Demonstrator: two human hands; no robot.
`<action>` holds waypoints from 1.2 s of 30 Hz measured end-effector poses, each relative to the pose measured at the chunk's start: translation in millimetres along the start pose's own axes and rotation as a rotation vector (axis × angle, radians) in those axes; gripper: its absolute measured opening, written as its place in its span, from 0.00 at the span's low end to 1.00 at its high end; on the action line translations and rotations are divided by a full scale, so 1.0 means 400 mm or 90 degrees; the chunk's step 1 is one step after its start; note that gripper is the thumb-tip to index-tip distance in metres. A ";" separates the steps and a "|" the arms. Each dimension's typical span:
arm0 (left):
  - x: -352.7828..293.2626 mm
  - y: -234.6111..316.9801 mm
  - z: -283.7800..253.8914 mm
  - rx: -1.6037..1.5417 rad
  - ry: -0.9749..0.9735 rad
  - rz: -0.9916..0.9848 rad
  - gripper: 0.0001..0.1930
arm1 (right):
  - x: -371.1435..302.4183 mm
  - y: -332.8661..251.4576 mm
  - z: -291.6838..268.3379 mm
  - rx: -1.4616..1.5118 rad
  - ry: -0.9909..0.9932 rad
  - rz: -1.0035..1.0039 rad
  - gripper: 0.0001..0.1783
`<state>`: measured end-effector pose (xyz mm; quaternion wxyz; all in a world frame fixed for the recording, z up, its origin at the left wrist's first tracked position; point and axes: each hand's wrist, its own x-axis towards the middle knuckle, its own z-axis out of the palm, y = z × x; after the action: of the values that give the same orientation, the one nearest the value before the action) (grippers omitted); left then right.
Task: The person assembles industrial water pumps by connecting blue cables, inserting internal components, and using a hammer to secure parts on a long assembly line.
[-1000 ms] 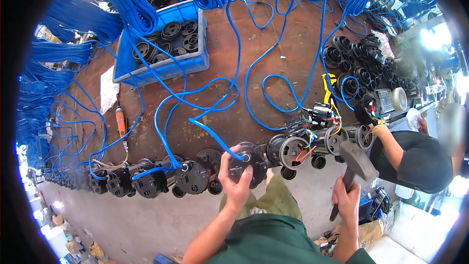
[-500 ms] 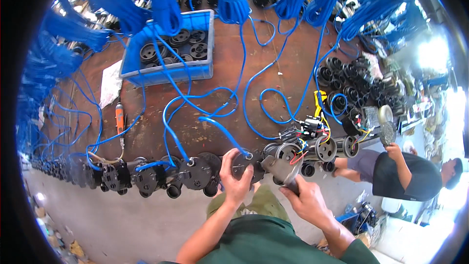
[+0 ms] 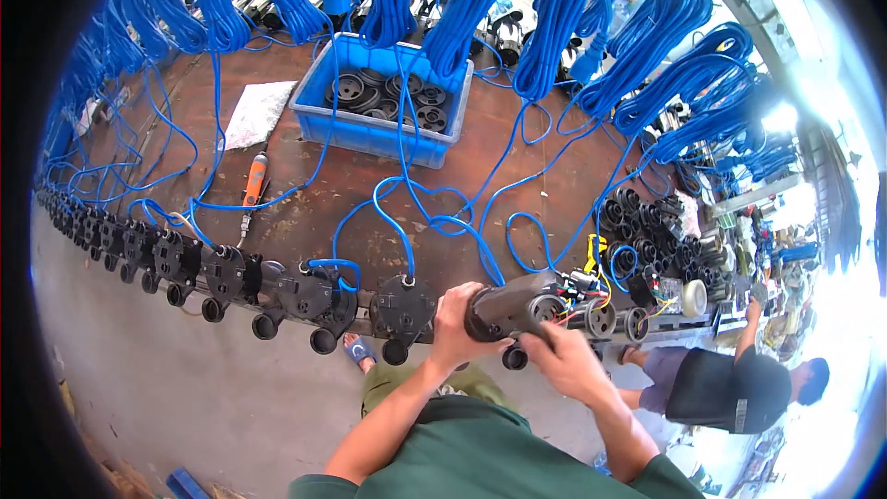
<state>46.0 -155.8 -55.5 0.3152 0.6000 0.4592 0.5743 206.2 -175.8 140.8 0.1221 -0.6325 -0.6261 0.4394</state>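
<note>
My left hand is closed round the side of a black round motor housing at the table's near edge, and a blue cable rises behind it. In my right hand is the handle of a mallet. The dark mallet head lies over the housing's right part and hides it; whether they touch I cannot tell. Just left of my left hand stands another black housing with a round cover plate. To the right sits an open round housing with coloured wires.
A blue crate holds black round parts. An orange-handled screwdriver-like tool lies near a white bag. Coiled blue cables hang overhead. Black parts are heaped at right. Another person stands at the right.
The view has turned, shifting the crate and tool rightward. The mallet head now lies over the housing in my left hand; before, it was just to the right. Both hands keep their holds.
</note>
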 end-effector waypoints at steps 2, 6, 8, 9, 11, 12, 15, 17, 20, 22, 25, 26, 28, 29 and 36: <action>0.002 0.003 -0.005 -0.017 0.002 -0.007 0.48 | -0.049 -0.036 -0.061 0.049 0.052 -0.048 0.20; 0.004 0.003 0.002 -0.021 -0.008 0.004 0.48 | -0.095 0.047 -0.031 0.176 0.259 -0.047 0.18; 0.007 0.004 0.005 -0.015 -0.016 0.018 0.48 | -0.048 0.100 0.029 -0.121 0.173 0.037 0.18; -0.001 0.002 0.001 -0.016 -0.013 0.020 0.48 | -0.049 0.094 0.012 -0.086 0.130 0.069 0.19; -0.014 -0.001 -0.005 -0.019 -0.009 0.024 0.48 | -0.062 0.082 -0.025 0.000 0.077 0.108 0.20; -0.013 -0.005 -0.006 -0.016 -0.006 0.032 0.48 | -0.060 0.067 -0.060 -0.014 0.065 0.092 0.19; 0.006 -0.011 -0.008 0.002 -0.014 0.044 0.48 | -0.090 -0.017 -0.080 0.078 0.105 -0.025 0.16; 0.002 -0.007 -0.006 -0.004 -0.004 0.031 0.49 | -0.068 -0.029 -0.023 0.034 0.102 -0.101 0.17; -0.017 -0.018 0.000 -0.030 -0.028 0.008 0.49 | 0.024 0.067 0.093 -0.180 -0.008 0.054 0.20; -0.021 -0.036 0.007 -0.029 -0.014 0.033 0.49 | 0.021 0.060 0.042 -0.073 -0.046 0.017 0.18; -0.016 -0.008 -0.011 -0.017 -0.006 0.032 0.49 | -0.027 -0.009 -0.040 0.005 -0.007 0.013 0.17; -0.011 -0.005 -0.003 -0.026 -0.004 0.026 0.49 | -0.053 -0.026 -0.067 0.033 0.034 -0.006 0.17; -0.006 -0.007 0.002 -0.022 -0.013 0.019 0.49 | -0.081 0.010 -0.086 0.070 0.097 -0.053 0.15; -0.001 -0.004 0.009 -0.029 -0.026 0.016 0.49 | -0.075 0.044 -0.062 0.024 0.164 -0.089 0.15; -0.033 -0.003 -0.008 0.038 -0.079 -0.056 0.55 | -0.059 0.138 -0.064 0.181 0.054 0.106 0.15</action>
<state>43.9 -167.8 -61.4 0.3499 0.6227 0.4813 0.5081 266.4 -197.2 126.2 0.1998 -0.6763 -0.4977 0.5050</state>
